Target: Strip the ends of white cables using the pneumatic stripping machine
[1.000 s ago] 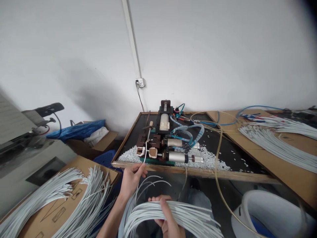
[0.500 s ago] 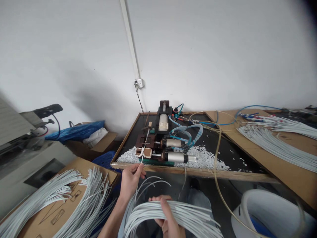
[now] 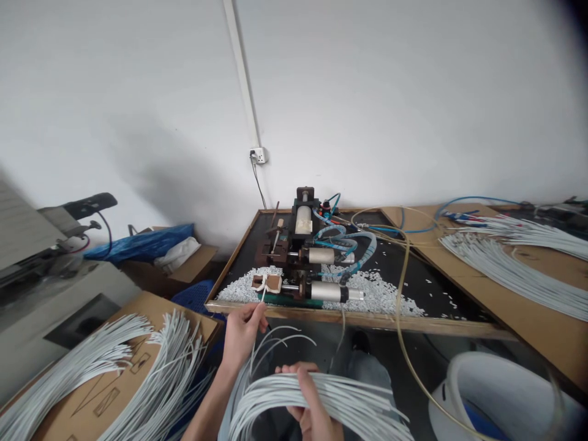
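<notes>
The left hand (image 3: pixel 243 332) pinches a white cable (image 3: pixel 263 296) running into the padded clamp (image 3: pixel 274 282) of a machine (image 3: pixel 327 291); the right hand (image 3: pixel 315 401) wraps around a cable bundle (image 3: pixel 264 397). The rear cylinder (image 3: pixel 304 214) bears an illegible label (image 3: pixel 304 227).

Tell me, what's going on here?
A person's left hand pinches one white wire running up into a machine's padded clamp, which is closed on it. The right hand grips a bundle of similar wires. Small white pieces lie heaped around the machine on a wood-edged table.
</notes>
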A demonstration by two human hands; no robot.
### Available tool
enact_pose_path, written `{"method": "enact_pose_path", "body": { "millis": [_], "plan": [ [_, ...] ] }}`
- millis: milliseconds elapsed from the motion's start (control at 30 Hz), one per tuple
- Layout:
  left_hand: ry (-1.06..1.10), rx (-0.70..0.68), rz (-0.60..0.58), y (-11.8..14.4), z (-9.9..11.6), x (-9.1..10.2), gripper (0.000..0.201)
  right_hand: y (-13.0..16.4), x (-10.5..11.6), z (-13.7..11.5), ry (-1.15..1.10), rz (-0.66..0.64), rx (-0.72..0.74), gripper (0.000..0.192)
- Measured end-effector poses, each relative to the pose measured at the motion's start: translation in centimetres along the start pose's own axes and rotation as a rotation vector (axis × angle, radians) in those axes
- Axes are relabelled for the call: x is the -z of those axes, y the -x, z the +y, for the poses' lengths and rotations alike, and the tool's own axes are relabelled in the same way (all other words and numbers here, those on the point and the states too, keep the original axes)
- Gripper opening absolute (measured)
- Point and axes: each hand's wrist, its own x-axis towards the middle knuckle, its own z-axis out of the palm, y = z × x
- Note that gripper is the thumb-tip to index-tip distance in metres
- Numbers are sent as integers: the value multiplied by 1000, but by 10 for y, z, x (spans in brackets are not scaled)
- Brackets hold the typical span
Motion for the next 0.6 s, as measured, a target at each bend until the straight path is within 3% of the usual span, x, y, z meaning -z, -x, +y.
{"method": "enact_pose_path", "body": {
  "millis": [200,400,600],
  "plan": [
    [27,-18,-53,-2,0,2,33,-1,1,1,14,-2,-1,28],
    [-26,-129,-12,12,13,4,29,1,0,-1,73,17,23,27],
    [-39,-213,-141,31,30,9,29,2,-1,-2,90,3,26,28]
  ]
}}
